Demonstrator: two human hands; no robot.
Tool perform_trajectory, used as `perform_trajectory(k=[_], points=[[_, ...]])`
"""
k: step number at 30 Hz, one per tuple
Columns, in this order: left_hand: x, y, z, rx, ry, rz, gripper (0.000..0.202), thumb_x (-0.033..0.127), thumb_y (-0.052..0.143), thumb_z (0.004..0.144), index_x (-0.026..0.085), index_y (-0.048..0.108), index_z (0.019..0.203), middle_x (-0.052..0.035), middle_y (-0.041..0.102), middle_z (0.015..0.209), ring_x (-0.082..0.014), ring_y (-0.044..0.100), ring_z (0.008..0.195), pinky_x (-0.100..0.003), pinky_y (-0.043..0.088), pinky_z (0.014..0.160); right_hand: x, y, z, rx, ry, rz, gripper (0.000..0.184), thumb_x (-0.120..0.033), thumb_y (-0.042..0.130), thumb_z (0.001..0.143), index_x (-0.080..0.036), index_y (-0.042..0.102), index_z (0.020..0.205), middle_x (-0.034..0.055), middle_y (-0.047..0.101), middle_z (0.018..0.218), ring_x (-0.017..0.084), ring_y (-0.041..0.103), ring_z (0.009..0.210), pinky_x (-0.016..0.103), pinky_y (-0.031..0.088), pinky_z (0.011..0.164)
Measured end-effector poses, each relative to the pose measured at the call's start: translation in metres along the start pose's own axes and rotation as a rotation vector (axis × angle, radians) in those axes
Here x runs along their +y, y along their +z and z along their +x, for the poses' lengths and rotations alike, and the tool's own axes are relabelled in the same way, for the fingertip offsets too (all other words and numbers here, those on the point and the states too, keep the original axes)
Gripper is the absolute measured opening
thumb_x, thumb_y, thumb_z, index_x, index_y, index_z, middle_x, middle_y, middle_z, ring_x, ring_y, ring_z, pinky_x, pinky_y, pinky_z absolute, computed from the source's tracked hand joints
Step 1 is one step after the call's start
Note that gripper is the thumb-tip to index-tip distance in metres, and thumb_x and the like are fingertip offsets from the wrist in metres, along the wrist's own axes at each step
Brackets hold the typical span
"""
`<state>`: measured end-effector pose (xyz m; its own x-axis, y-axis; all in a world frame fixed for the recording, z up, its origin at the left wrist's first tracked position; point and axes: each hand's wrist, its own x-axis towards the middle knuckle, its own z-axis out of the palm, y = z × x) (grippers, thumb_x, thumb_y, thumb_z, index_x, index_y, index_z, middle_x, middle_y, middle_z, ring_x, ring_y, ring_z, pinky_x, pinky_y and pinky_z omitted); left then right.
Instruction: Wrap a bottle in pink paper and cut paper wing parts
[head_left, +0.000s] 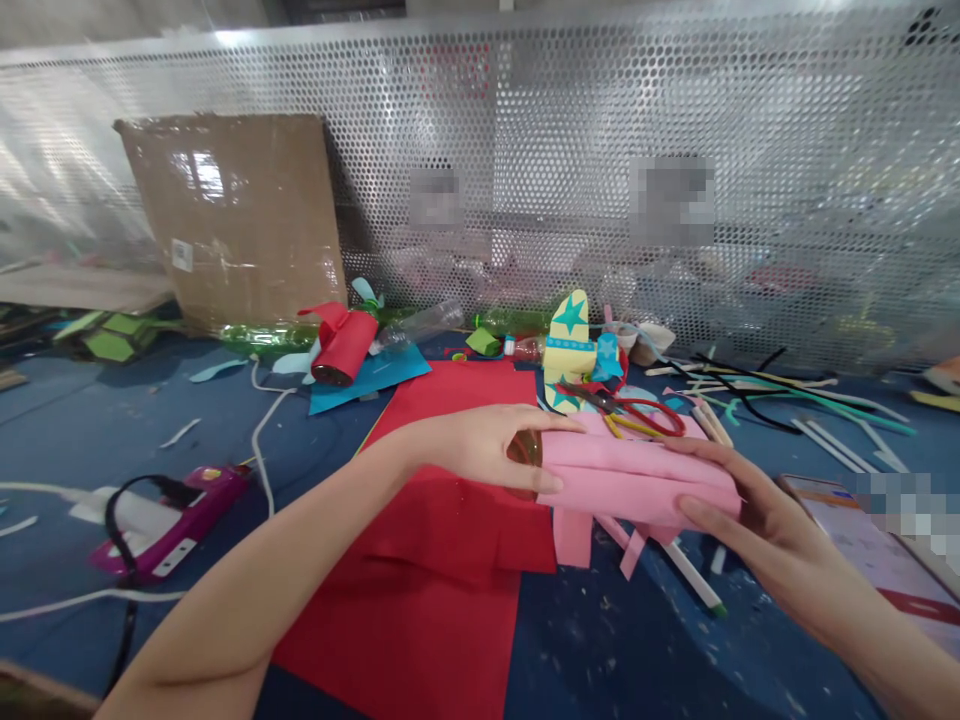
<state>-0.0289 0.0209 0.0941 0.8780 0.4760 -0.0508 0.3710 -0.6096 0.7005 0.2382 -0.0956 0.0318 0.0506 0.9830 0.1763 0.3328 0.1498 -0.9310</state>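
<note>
Two hands grip one pink-wrapped bottle (pixel 634 478), which is held level above the blue table (pixel 90 420), lying crosswise in front of the person. The left hand (pixel 480 445) closes around the left end, fingers over the top and thumb underneath, beside the brownish bottle end that shows past the paper edge. The right hand (pixel 750 510) closes around the right end, thumb along the near side and fingers curled behind. Loose pink strips hang from the underside of the wrapping.

A red paper sheet (pixel 442 580) lies flat on the table under the left forearm and reaches below the left end of the bottle. Red-handled scissors (pixel 637 410) lie just behind the bottle. A yellow paper shape with teal stars (pixel 568 345) stands behind the scissors. A red-wrapped bottle (pixel 346 345) rests on a teal sheet farther left. A purple glue gun (pixel 176 525) lies near the left edge, its cable trailing across the table. A cardboard panel (pixel 232 215) leans against the perforated metal screen (pixel 750 120). Straws and sticks (pixel 787 395) lie scattered at right.
</note>
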Motion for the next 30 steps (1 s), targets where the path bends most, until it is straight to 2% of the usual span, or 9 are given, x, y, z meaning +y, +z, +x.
perform_trajectory(k=[4,8,13,18,22,25,27,30], points=[[-0.003,-0.001,-0.001,-0.021,-0.012,-0.041,0.064,0.048,0.063,0.081,0.028,0.046,0.140,-0.0077,0.063,0.126,-0.0262,0.061,0.109,-0.032,0.047,0.087,0.001,0.000,0.001,0.000,0.045,0.054,0.038,-0.047,0.069,0.080,-0.036,0.063,0.115,0.0031,0.062,0.132,0.024,0.066,0.106,0.029,0.058,0.080],[-0.006,0.001,-0.002,0.022,-0.005,-0.073,0.068,0.049,0.068,0.077,0.031,0.048,0.139,-0.0074,0.067,0.120,-0.0293,0.060,0.114,-0.033,0.047,0.088,0.003,-0.001,0.002,0.053,0.076,0.079,0.038,-0.054,0.069,0.076,-0.031,0.069,0.107,0.0059,0.065,0.127,0.027,0.062,0.110,0.029,0.057,0.079],[-0.007,0.001,-0.002,0.046,-0.026,-0.073,0.068,0.047,0.071,0.074,0.033,0.050,0.138,-0.0072,0.063,0.127,-0.0306,0.058,0.117,-0.034,0.046,0.089,0.001,0.001,0.002,0.074,0.105,0.085,0.038,-0.056,0.072,0.073,-0.032,0.071,0.102,0.0028,0.069,0.115,0.020,0.065,0.091,0.022,0.054,0.066],[-0.014,-0.003,-0.001,-0.001,-0.030,-0.156,0.068,0.043,0.072,0.073,0.032,0.050,0.136,-0.0053,0.059,0.134,-0.0266,0.061,0.112,-0.033,0.046,0.090,-0.005,0.009,0.001,0.071,0.194,0.194,0.039,-0.057,0.075,0.069,-0.030,0.071,0.097,0.0022,0.069,0.100,0.017,0.061,0.079,0.021,0.051,0.061],[-0.023,-0.014,-0.002,-0.106,-0.025,-0.427,0.066,0.049,0.070,0.075,0.030,0.050,0.135,-0.0077,0.060,0.130,-0.0271,0.055,0.121,-0.034,0.044,0.094,-0.012,0.012,0.000,0.152,0.283,0.330,0.043,-0.056,0.080,0.063,-0.029,0.072,0.096,0.0033,0.070,0.105,0.018,0.061,0.081,0.022,0.052,0.060],[-0.024,-0.019,-0.003,-0.059,0.027,-0.754,0.078,0.067,0.064,0.069,0.024,0.052,0.132,-0.0118,0.062,0.127,-0.0313,0.055,0.121,-0.039,0.045,0.094,-0.019,0.012,-0.001,0.219,0.321,0.508,0.040,-0.051,0.082,0.061,-0.030,0.073,0.093,0.0030,0.070,0.113,0.020,0.064,0.089,0.025,0.054,0.065],[-0.018,-0.013,-0.001,0.024,0.128,-0.902,0.086,0.072,0.064,0.065,0.021,0.051,0.133,-0.0128,0.060,0.129,-0.0340,0.050,0.126,-0.044,0.041,0.097,-0.024,0.013,-0.003,0.289,0.333,0.599,0.038,-0.050,0.083,0.061,-0.031,0.072,0.092,0.0014,0.071,0.113,0.020,0.064,0.090,0.025,0.056,0.066],[-0.006,0.015,0.010,0.115,0.248,-0.982,0.083,0.052,0.080,0.062,0.025,0.049,0.134,-0.0116,0.052,0.139,-0.0335,0.043,0.132,-0.046,0.036,0.104,-0.027,0.019,-0.006,0.371,0.367,0.654,0.038,-0.048,0.082,0.062,-0.032,0.070,0.093,-0.0011,0.071,0.113,0.021,0.065,0.092,0.025,0.057,0.065]])
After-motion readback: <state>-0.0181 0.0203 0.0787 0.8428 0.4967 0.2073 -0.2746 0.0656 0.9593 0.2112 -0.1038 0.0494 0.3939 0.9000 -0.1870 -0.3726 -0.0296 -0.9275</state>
